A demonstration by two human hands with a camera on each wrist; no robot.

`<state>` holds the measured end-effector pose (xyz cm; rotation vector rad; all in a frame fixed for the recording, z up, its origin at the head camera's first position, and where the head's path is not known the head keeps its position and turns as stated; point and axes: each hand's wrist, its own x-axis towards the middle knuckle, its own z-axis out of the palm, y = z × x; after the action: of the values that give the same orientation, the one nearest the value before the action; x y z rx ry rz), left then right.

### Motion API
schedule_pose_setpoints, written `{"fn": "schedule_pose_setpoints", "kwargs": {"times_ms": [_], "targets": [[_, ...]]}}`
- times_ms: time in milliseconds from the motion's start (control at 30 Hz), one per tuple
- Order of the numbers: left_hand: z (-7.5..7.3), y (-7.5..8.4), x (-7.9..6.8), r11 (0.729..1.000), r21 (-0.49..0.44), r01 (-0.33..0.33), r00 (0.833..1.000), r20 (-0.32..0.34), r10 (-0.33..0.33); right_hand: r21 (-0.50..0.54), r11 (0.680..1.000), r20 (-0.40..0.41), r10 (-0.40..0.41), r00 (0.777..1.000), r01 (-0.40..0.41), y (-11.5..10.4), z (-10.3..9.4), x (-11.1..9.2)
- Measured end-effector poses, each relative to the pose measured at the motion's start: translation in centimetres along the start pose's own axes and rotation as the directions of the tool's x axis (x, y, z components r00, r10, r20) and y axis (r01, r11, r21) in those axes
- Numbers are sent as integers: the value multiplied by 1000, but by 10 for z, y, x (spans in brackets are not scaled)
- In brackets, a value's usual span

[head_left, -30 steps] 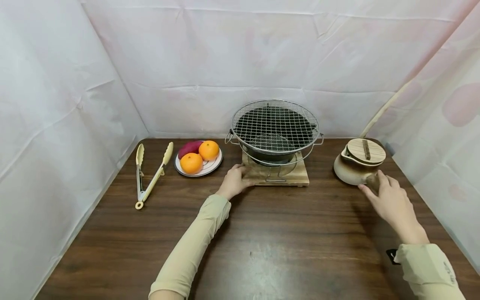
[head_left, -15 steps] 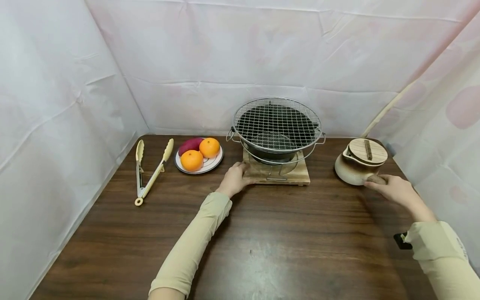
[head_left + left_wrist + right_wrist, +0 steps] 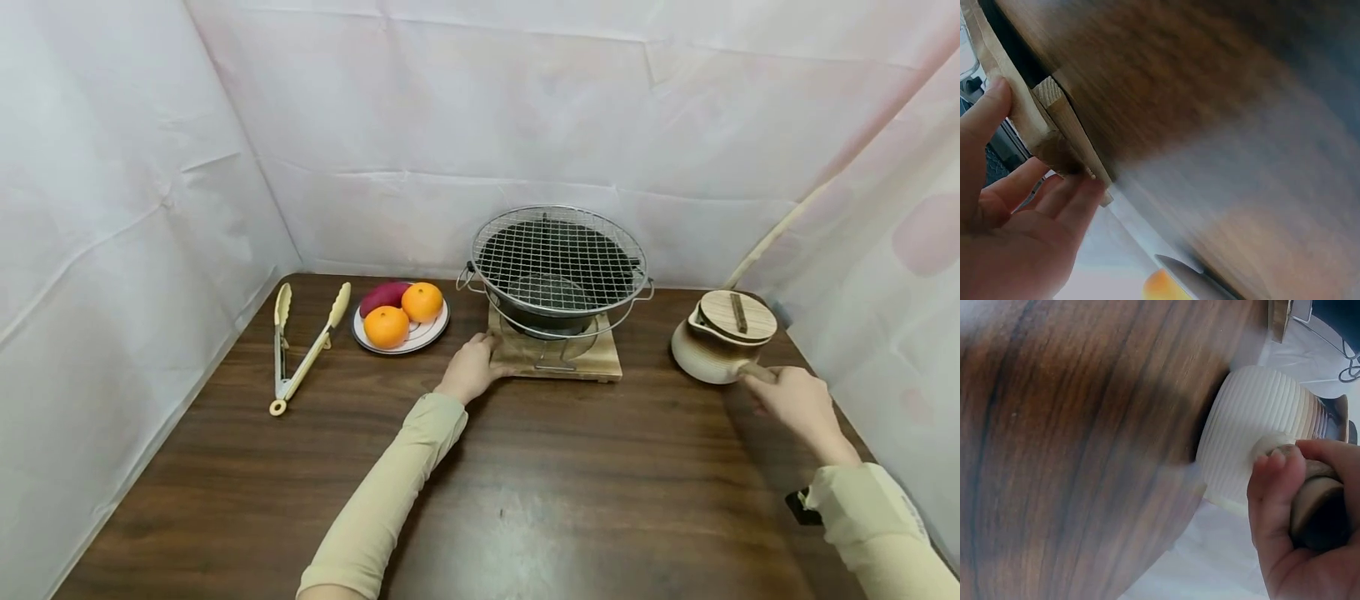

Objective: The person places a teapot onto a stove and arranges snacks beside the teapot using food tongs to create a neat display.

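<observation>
My right hand (image 3: 802, 404) grips the side handle (image 3: 1317, 469) of a ribbed cream-and-brown teapot (image 3: 699, 354). The teapot wears a wooden lid (image 3: 727, 315) and stands on the table at the right. At the middle, my left hand (image 3: 468, 371) holds the left front corner of a wooden board (image 3: 592, 365), its thumb on the front edge and its fingers at the side in the left wrist view. On the board stands a round black grill (image 3: 540, 321) topped by a wire mesh (image 3: 558, 258).
Left of the grill, a white plate (image 3: 429, 336) bears two oranges (image 3: 386, 327) and a purple sweet potato (image 3: 384, 297). Cream-tipped tongs (image 3: 309, 364) lie spread at the far left. White curtains (image 3: 450, 100) enclose the table's (image 3: 525, 500) back and sides.
My right hand has gone from spread fingers beside the teapot's handle to a closed grip round it. The left hand stays at the board's corner. The head view has shifted slightly.
</observation>
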<state>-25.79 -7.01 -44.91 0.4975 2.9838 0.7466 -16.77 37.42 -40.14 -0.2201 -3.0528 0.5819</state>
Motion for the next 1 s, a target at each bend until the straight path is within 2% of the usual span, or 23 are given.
{"fn": "schedule_pose_setpoints", "kwargs": {"times_ms": [167,333,600,767,1000], "targets": [[2,1,0,1000,2,-18,1000,10,18,-25,1000,-77,-21,997,19,5,-6,-2],[2,1,1,1000,7,-6,1000,16,6,-38,999,-124,-34,992,30,-5,-33,-1],[1,0,3,1000,3,12,1000,19,-12,-45,999,-131,-23,991,17,-42,-86,9],[0,1,2,1000,-6,21,999,24,-21,-5,1000,-118,-22,993,22,-64,-105,17],[1,0,2,1000,0,12,1000,16,-12,25,999,-139,-41,989,45,-98,-124,28]]}}
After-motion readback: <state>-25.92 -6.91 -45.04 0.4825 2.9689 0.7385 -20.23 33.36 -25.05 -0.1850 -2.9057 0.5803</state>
